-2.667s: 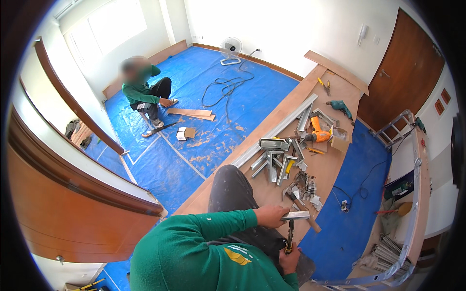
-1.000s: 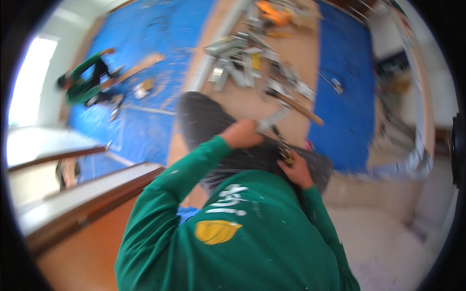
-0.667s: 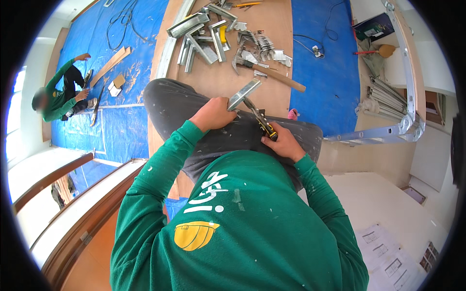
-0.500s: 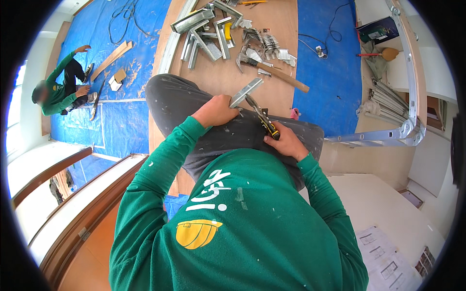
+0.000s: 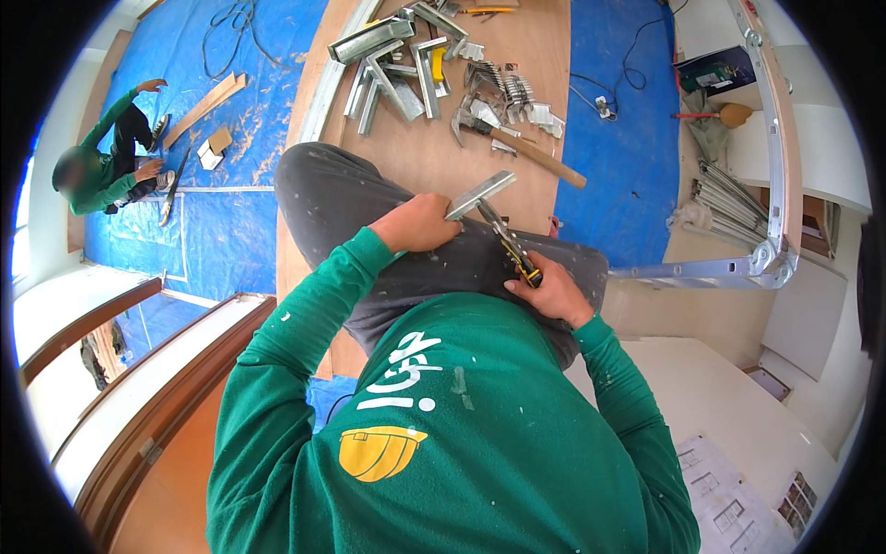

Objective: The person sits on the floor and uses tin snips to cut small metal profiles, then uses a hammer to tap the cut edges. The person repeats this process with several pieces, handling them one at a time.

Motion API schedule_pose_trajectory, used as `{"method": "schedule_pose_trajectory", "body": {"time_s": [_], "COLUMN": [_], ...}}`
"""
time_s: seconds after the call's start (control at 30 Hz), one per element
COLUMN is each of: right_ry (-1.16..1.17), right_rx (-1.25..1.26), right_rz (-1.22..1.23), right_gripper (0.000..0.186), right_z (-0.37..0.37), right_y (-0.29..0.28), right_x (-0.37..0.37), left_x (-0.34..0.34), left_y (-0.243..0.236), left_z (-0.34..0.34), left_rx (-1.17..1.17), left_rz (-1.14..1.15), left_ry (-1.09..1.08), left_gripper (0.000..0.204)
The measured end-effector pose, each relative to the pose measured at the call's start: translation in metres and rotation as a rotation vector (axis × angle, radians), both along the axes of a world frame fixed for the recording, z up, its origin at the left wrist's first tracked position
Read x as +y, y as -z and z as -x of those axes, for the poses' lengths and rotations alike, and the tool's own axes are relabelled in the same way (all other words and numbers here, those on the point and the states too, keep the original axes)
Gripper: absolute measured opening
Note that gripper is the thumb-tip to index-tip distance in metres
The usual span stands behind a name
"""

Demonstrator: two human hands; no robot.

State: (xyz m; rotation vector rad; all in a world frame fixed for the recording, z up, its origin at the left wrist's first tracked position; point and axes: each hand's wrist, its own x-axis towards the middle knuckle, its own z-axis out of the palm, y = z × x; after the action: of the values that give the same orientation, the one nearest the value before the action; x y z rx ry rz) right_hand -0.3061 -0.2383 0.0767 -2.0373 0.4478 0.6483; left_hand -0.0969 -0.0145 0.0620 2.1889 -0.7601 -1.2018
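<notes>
My left hand is closed around one end of a short galvanized metal channel piece, held over my grey-trousered thigh. In my right hand are metal snips with black and yellow handles, their jaws pointing up and left. The jaws are at the lower edge of the channel; whether they bite into it I cannot tell. Beyond my legs, a hammer with a wooden handle lies on the plywood. Several cut metal channel pieces are piled to its left, near rows of small metal brackets.
Blue sheeting covers the floor on both sides. A co-worker in green sits far left, near wood strips and a small box. To the right stands an aluminium ladder; printed plans lie at lower right.
Both hands, with the channel and snips, have shifted slightly right and down in the picture. The channel is tilted a little flatter. Both grips stay the same.
</notes>
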Motion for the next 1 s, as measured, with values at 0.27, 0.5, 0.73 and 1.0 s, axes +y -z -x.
{"method": "schedule_pose_trajectory", "body": {"time_s": [0.27,0.5,0.73,1.0], "right_ry": [0.11,0.16,0.235,0.28], "right_rx": [-0.075,-0.117,-0.15,-0.133], "right_rz": [-0.038,0.001,0.013,0.06], "right_gripper": [0.05,0.049,0.048,0.06], "right_z": [0.024,0.021,0.025,0.014], "right_y": [0.02,0.021,0.03,0.038], "right_x": [0.012,0.019,0.018,0.014], "left_x": [-0.006,-0.01,-0.026,-0.046], "left_y": [0.002,0.006,0.009,0.025], "left_z": [0.003,0.005,0.006,-0.028], "left_rx": [0.027,0.011,0.004,-0.056], "left_rz": [-0.031,0.005,0.019,0.066], "left_ry": [0.078,0.032,0.036,0.164], "left_gripper": [0.043,0.043,0.042,0.04]}}
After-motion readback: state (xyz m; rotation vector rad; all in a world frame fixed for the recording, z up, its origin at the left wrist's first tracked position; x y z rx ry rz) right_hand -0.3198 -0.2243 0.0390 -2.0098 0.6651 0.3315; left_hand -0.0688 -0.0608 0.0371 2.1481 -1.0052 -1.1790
